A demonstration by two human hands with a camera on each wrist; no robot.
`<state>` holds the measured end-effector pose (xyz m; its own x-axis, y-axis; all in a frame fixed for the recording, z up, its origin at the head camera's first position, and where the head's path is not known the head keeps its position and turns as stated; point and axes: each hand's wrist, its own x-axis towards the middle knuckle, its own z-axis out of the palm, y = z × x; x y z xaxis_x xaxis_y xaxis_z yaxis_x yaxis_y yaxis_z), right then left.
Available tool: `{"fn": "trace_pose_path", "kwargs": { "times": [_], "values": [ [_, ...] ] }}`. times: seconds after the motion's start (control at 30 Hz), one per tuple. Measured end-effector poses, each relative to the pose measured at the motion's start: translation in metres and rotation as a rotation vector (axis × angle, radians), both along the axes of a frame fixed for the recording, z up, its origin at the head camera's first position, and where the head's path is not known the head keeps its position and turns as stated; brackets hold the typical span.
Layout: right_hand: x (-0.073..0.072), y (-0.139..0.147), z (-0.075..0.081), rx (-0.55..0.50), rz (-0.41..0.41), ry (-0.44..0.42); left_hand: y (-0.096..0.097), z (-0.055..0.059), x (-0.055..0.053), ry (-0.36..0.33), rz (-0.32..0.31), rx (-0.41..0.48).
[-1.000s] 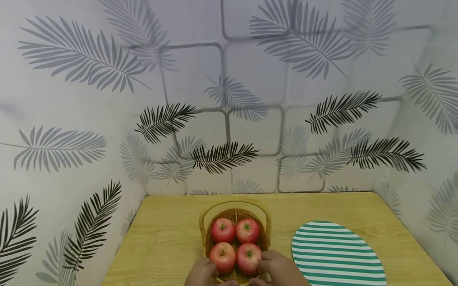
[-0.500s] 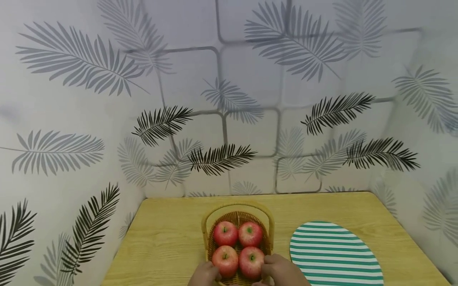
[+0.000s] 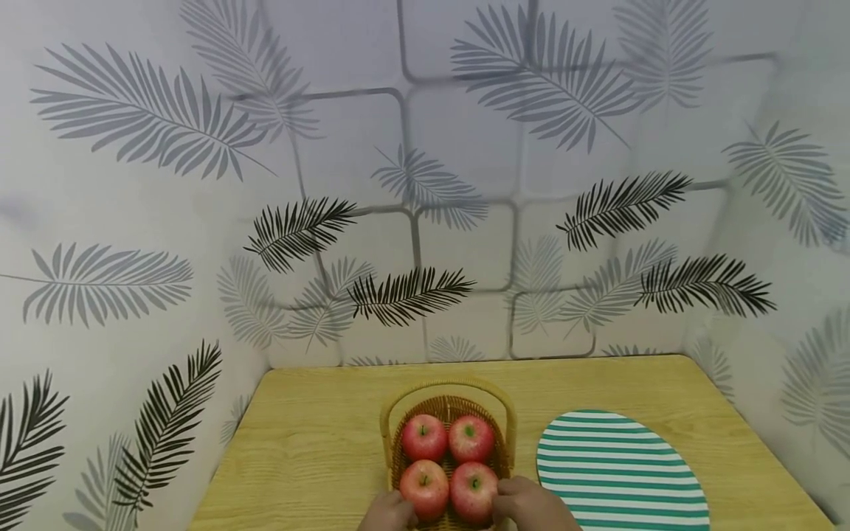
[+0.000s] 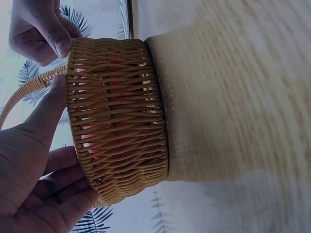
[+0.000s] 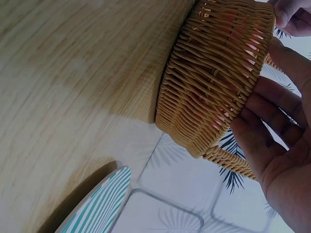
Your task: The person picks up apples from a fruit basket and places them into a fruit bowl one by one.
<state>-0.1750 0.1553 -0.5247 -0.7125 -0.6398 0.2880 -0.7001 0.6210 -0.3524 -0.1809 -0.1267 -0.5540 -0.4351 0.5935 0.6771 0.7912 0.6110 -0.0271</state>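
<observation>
A woven wicker basket (image 3: 448, 405) with an arched handle stands on the table, holding several red apples (image 3: 425, 490). My left hand (image 3: 388, 514) grips its near left rim. In the left wrist view, the left thumb lies on the rim and the fingers curl against the side of the basket (image 4: 116, 126). On the near right, my right hand (image 3: 534, 505) grips the rim likewise. The right wrist view has that hand (image 5: 286, 126) with its thumb and fingers at the upper edge of the wicker wall (image 5: 214, 77). Head view cuts off the basket's near end.
To the right of the basket lies an oval mat (image 3: 617, 464) with green and white stripes. The wooden table (image 3: 305, 435) meets leaf-patterned walls (image 3: 425, 243) at the back and sides.
Between both hands, the basket with its apples has shifted slightly to the right, nearer the striped mat. The head view has tilted and turned a little. Both hands keep their hold.
</observation>
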Motion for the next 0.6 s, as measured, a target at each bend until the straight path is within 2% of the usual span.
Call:
{"fn": "trace_pose_path", "kwargs": {
  "times": [0.1,0.17,0.2,0.37,0.6],
  "values": [
    [-0.0028,0.0031,-0.0055,-0.024,0.047,0.147,0.0006,-0.0016,-0.0002,0.011,0.007,-0.002],
    [-0.0044,0.0037,-0.0076,-0.042,0.065,0.185,0.0002,-0.0029,-0.0003,-0.007,0.017,-0.005],
    [-0.0046,0.0038,-0.0078,-0.045,0.073,0.163,0.0000,-0.0037,-0.0004,-0.018,0.021,-0.009],
    [-0.0069,0.0040,-0.0110,-0.065,0.123,0.184,0.0003,-0.0061,0.0005,-0.101,0.018,-0.013],
    [-0.0077,0.0053,-0.0124,-0.073,0.118,0.205,0.0018,-0.0086,0.0010,-0.165,0.040,0.001]
  ]
}}
